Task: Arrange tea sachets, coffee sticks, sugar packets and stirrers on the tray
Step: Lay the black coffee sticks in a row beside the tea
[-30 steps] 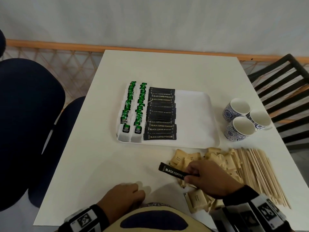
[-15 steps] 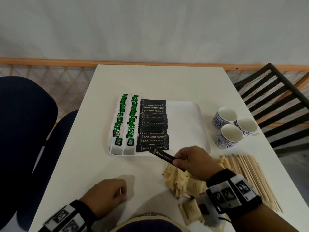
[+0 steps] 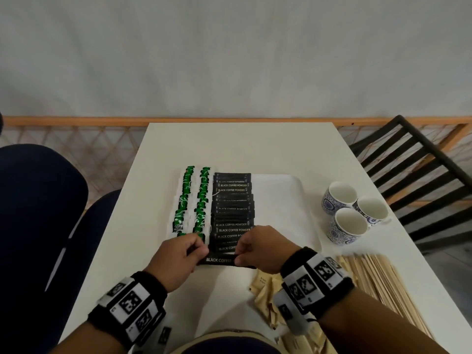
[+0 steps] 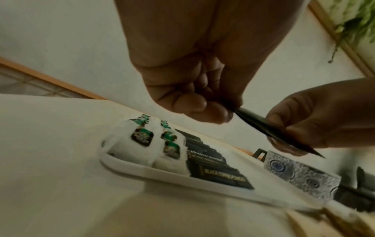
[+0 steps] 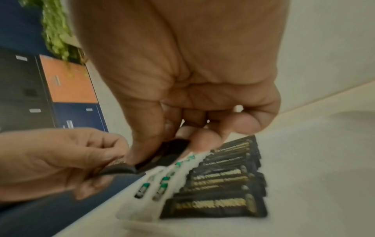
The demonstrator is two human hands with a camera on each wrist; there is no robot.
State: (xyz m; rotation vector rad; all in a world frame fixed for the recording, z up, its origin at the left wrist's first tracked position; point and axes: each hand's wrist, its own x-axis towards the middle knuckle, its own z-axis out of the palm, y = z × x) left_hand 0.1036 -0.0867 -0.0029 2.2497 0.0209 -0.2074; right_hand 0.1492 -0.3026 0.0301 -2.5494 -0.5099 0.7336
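Observation:
A black coffee stick hangs level just above the near edge of the white tray. My left hand pinches its left end and my right hand pinches its right end. In the left wrist view the coffee stick spans between both hands, above the tray rim. The tray holds two rows of green tea sachets and a column of coffee sticks. In the right wrist view the held stick hovers over the column of coffee sticks. Brown sugar packets and wooden stirrers lie near the table's front right.
Three blue-patterned cups stand right of the tray. A dark blue chair is left of the white table, a black slatted chair at the right. The tray's right half is bare.
My right hand carried the coffee stick from the sugar pile to the tray's near edge. My left hand came up from the table and took the stick's other end.

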